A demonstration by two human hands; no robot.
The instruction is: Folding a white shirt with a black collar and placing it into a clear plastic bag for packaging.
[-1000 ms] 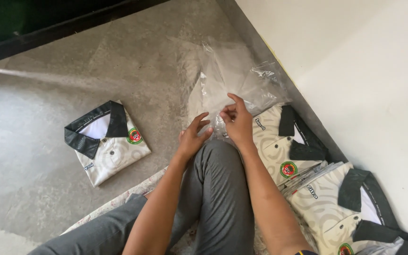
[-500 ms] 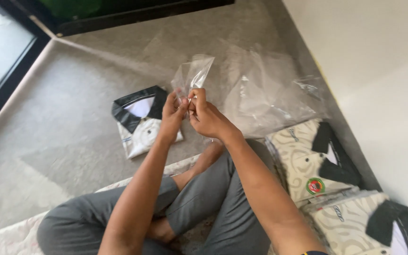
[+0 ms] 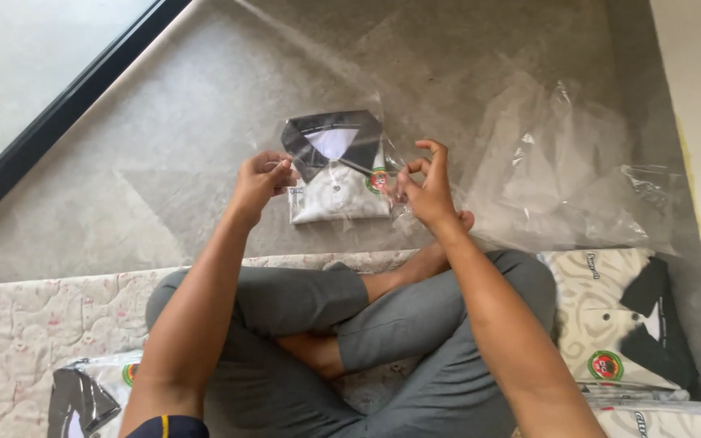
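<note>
I sit cross-legged on a grey floor. My left hand (image 3: 260, 182) and my right hand (image 3: 427, 186) each pinch a side of a clear plastic bag (image 3: 393, 152), which is stretched between them. Through and behind the plastic I see a folded white patterned shirt (image 3: 338, 191) with a dark collar and a round red and green tag, lying on the floor in front of my knees. I cannot tell whether the shirt is inside the bag or just beneath it.
A heap of clear plastic bags (image 3: 578, 178) lies on the floor to the right. Folded shirts (image 3: 618, 324) are stacked by my right knee. A bagged shirt (image 3: 91, 393) rests on the quilted mat (image 3: 34, 324) at lower left. A dark door frame (image 3: 58, 113) runs along the left.
My hands lifted a clear bag from the heap on the right, carried it left over the lone folded shirt, and moved apart, stretching the plastic.
</note>
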